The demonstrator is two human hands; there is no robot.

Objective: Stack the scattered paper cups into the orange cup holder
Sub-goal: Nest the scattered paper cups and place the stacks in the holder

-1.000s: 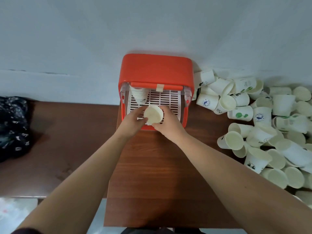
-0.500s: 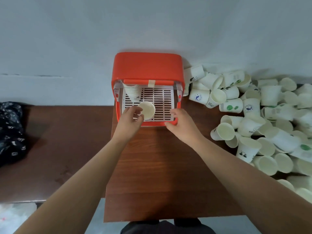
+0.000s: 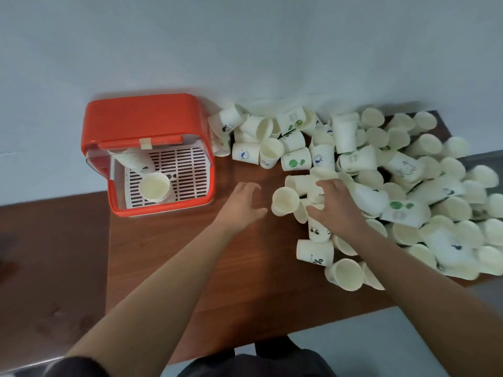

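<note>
Paper cups point(image 3: 408, 170) beneath right hand point(image 3: 336, 205), left hand point(image 3: 242, 202) alongside

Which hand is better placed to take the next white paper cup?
Probably right: the right hand touches the pile of white paper cups; the left hand is open over the brown table.

Dim, flat light, soft shadows, motion blur rightward, wide-angle edge distortion
</note>
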